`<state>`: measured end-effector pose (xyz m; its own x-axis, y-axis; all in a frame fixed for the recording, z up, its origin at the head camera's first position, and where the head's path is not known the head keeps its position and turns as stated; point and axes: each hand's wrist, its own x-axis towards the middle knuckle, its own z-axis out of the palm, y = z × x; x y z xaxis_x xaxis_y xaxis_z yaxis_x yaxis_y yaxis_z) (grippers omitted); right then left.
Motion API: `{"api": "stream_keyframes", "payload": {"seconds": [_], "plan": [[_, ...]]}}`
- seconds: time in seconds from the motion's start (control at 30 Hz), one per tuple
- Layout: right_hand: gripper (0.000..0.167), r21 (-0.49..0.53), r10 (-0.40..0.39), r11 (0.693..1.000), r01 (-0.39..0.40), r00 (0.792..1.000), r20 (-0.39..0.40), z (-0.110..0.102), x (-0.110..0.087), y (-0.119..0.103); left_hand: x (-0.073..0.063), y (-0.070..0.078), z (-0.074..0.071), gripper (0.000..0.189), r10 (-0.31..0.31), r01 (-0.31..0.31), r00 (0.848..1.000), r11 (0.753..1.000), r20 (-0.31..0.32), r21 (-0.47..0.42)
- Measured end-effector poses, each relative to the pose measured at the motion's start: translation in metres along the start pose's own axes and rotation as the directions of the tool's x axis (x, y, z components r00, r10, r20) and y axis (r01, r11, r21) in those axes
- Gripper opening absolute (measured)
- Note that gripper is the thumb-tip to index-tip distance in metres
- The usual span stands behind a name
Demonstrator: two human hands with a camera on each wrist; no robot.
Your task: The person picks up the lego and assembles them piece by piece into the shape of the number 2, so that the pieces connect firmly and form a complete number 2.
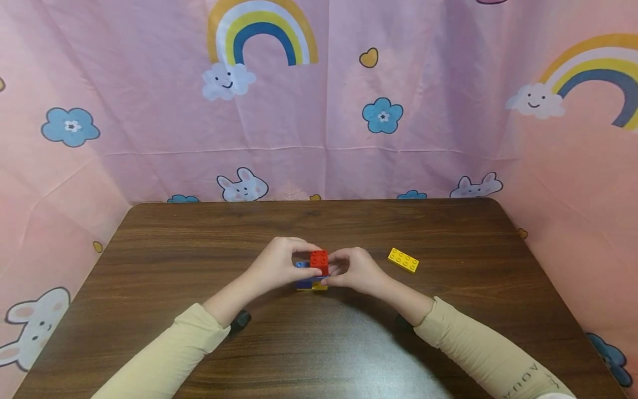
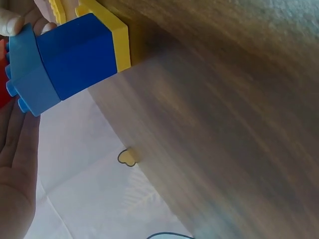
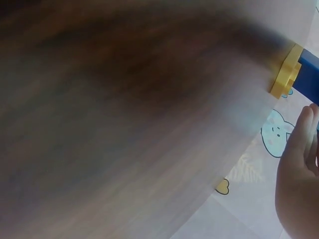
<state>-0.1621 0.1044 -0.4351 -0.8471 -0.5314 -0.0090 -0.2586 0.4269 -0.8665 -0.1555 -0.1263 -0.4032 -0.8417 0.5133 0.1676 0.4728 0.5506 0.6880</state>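
Observation:
A small stack of toy building bricks stands on the table between both hands. At its bottom lies a flat yellow brick [image 2: 122, 42], with a dark blue brick [image 2: 79, 55] on top of it. Above that sits a light blue brick [image 2: 32, 74], its studs partly showing. The red brick [image 1: 319, 262] is uppermost, over the light blue one's right part. My left hand [image 1: 279, 263] holds the red brick between thumb and fingers. From the right, my right hand [image 1: 361, 271] pinches the light blue brick's end; its thumb tip shows there in the left wrist view.
Another flat yellow brick [image 1: 404, 260] lies on the wooden table [image 1: 199, 238], to the right of the stack. A pink curtain [image 1: 329, 111] with rainbows and rabbits hangs behind the table's back edge and at both sides. Below the left wrist shows a black object [image 1: 241, 321].

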Motion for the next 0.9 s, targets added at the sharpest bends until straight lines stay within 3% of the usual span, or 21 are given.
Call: {"api": "stream_keyframes", "payload": {"seconds": [0.3,0.9], "plan": [[0.037,-0.001,-0.009,1.000,0.009,1.000,-0.006,-0.0002,0.0000,-0.0005,0.0002,0.0054,-0.0007,0.036,0.060,-0.061,0.998,0.994,0.011,0.093],[0.035,-0.012,-0.021,1.000,0.021,1.000,-0.012,0.0003,0.0013,0.0002,0.0025,0.0074,-0.0032,0.034,0.097,-0.107,0.994,0.977,0.059,0.186]]}}
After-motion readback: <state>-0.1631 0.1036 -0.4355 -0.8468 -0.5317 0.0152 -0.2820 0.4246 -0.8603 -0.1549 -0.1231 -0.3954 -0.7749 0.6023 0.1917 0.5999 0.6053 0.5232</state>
